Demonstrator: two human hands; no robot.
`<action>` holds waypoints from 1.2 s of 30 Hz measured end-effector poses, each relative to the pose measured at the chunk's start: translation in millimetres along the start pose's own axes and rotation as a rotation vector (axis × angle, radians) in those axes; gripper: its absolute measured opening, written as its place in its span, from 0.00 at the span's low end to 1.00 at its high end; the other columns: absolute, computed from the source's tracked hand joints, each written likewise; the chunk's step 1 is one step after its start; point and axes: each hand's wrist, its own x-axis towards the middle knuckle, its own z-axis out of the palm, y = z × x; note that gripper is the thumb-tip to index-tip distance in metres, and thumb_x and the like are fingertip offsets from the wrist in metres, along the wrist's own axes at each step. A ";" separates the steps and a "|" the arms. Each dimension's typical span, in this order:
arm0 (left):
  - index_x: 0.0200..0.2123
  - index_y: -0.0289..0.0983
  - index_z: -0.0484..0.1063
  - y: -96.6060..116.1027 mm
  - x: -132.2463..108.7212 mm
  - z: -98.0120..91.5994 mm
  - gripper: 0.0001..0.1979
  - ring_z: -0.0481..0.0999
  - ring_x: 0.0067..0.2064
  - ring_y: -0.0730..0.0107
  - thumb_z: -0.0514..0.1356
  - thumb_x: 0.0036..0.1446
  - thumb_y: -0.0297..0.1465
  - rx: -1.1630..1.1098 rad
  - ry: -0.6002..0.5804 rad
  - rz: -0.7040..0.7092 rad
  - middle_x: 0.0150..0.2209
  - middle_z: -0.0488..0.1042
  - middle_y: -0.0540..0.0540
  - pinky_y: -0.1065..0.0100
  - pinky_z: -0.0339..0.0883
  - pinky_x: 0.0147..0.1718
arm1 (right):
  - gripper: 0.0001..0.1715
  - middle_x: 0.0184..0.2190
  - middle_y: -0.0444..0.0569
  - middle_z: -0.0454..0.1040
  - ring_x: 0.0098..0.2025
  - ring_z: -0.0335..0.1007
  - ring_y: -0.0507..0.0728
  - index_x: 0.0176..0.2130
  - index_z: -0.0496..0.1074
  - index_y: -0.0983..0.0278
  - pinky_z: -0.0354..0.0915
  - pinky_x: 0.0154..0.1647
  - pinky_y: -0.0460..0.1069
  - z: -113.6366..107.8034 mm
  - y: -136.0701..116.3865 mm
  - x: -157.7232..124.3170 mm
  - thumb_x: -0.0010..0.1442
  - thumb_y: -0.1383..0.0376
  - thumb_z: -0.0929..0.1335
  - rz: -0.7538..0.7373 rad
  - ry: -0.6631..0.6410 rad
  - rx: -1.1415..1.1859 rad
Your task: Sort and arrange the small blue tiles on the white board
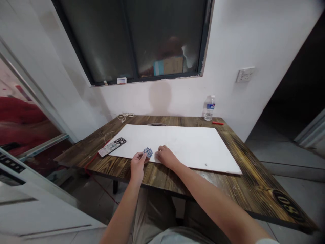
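My left hand [137,165] is closed in a pinch on a small blue-and-white card or packet [148,151], held just above the near edge of a large white sheet [182,142] on a wooden table [223,189]. My right hand [165,156] rests beside it on the sheet's near edge, fingers curled down; whether anything lies under them is hidden.
A phone in a patterned case [112,146] lies at the sheet's left corner, with a red cord trailing off the table. A water bottle [209,107] and a red pen [217,123] sit at the back by the wall. A white cable [125,116] lies at the back left.
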 end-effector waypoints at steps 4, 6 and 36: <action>0.30 0.32 0.71 0.3 -0.1 0.1 0.22 0.77 0.29 0.69 0.72 0.36 0.40 0.006 -0.003 0.000 0.28 0.77 0.45 0.64 0.73 0.34 | 0.13 0.39 0.56 0.72 0.44 0.64 0.59 0.37 0.75 0.68 0.60 0.45 0.51 2.5 1.0 1.3 0.64 0.67 0.62 -0.032 0.011 -0.021; 0.30 0.32 0.71 0.0 0.0 -0.1 0.22 0.77 0.29 0.69 0.72 0.35 0.40 0.011 0.002 -0.001 0.29 0.77 0.45 0.64 0.73 0.34 | 0.12 0.37 0.56 0.73 0.43 0.65 0.59 0.36 0.74 0.68 0.60 0.44 0.50 4.1 1.4 1.3 0.63 0.67 0.62 -0.015 0.027 -0.001; 0.28 0.33 0.71 0.1 0.1 1.7 0.19 0.76 0.31 0.69 0.71 0.38 0.39 0.067 -0.110 -0.022 0.29 0.77 0.47 0.63 0.73 0.38 | 0.16 0.15 0.41 0.71 0.19 0.68 0.51 0.25 0.68 0.62 0.66 0.23 0.46 13.2 -23.1 -0.1 0.47 0.54 0.72 0.465 0.239 1.368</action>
